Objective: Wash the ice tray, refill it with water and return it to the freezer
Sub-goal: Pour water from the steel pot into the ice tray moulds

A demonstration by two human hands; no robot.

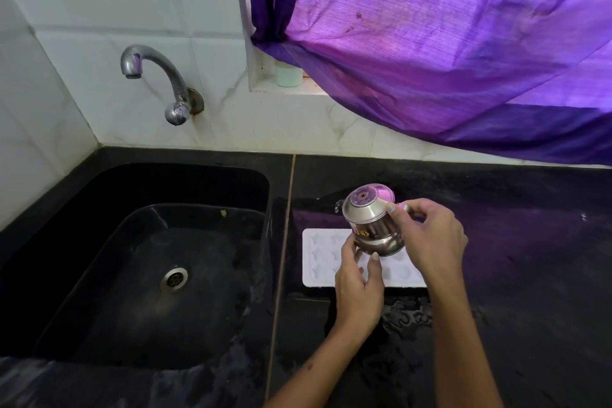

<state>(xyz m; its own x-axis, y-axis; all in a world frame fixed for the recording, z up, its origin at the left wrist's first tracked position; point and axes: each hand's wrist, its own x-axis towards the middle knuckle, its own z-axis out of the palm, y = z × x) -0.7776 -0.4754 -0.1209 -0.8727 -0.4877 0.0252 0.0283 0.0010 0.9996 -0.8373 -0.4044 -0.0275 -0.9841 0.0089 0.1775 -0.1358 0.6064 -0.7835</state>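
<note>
A: Sink as landmark. Above its back rim, chrome tap on the tiled wall, no water running that I can see. Basin looks wet, drain in the middle.

B: And right of the sink?

A: Black counter. White ice tray lies flat on it, just right of the sink's edge, star-shaped cells up. Whether the cells hold water I cannot tell. Over the tray, a small steel jug tipped steeply, base toward the camera.

B: Hands?

A: Left hand under the jug's lower rim, thumb and fingers curled against it, steadying. Right hand farther right, fingers pinching the jug's handle side. Purple curtain hangs up past the counter.

B: Step?

A: Refilling, I'd judge: pouring into the cells. To do it well: keep the tilt gentle, work the mouth cell to cell, stop short of the brim. A full tray will slosh on the walk to the freezer, so leave it flat and lift it level with both hands.
</note>
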